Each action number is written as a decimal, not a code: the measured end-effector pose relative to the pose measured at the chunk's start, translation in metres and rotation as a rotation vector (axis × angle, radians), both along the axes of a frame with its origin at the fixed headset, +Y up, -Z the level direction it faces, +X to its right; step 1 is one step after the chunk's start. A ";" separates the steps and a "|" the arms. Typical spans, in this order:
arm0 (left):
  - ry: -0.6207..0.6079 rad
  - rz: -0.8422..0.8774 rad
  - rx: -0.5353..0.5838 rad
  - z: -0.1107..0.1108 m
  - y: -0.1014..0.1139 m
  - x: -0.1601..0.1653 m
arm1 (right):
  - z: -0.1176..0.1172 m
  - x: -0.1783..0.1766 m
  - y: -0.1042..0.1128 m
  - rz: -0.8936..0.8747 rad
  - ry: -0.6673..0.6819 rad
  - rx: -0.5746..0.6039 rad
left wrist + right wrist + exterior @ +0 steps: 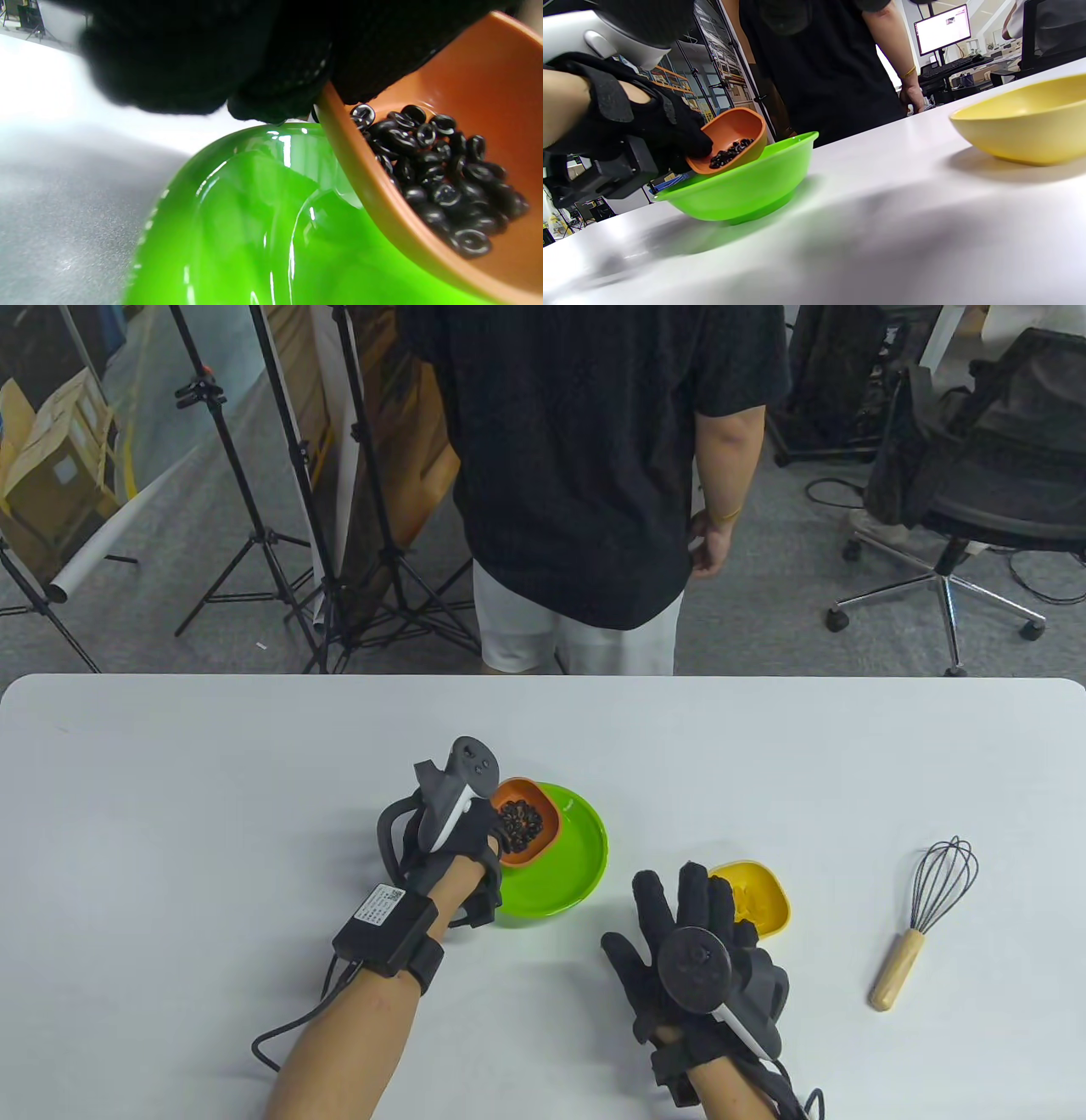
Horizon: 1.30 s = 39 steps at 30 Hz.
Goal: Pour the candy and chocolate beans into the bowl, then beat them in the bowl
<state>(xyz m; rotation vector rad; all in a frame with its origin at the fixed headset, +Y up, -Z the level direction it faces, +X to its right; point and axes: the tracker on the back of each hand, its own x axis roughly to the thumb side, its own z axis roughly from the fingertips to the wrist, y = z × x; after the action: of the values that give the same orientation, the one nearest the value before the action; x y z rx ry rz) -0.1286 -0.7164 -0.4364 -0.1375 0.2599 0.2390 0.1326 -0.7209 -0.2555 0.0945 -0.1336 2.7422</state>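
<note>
My left hand [488, 836] grips an orange dish [528, 819] of dark chocolate beans [519, 823] and holds it tilted over the left rim of the green bowl [564, 861]. In the left wrist view the beans [437, 178] still lie in the orange dish [475, 84], above the green bowl [254, 220], which holds nothing. My right hand [679, 916] lies flat with straight fingers beside a yellow dish [759, 899] of candy and holds nothing. A wire whisk [925, 916] with a wooden handle lies at the right.
A person in a black shirt [577, 458] stands at the table's far edge [543, 678]. Tripods [254, 517] and an office chair [976, 475] stand behind it. In the right wrist view the yellow dish [1022, 123] sits right of the green bowl [742, 186].
</note>
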 end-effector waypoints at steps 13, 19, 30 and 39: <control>-0.008 0.004 0.034 0.005 0.000 -0.002 | 0.001 -0.001 -0.001 0.004 0.008 0.000; -0.024 0.021 0.038 0.007 -0.002 -0.004 | 0.001 -0.002 -0.001 0.007 0.010 0.000; -0.062 0.024 0.093 0.013 -0.003 -0.003 | 0.001 -0.003 -0.001 0.012 0.012 -0.003; -0.084 0.046 0.146 0.018 -0.001 -0.008 | 0.001 -0.004 -0.001 0.014 0.014 -0.005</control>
<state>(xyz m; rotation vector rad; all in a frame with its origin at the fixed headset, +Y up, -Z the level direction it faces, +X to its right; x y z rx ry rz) -0.1363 -0.7170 -0.4188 -0.0086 0.1547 0.2966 0.1287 -0.7220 -0.2542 0.1133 -0.1230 2.7556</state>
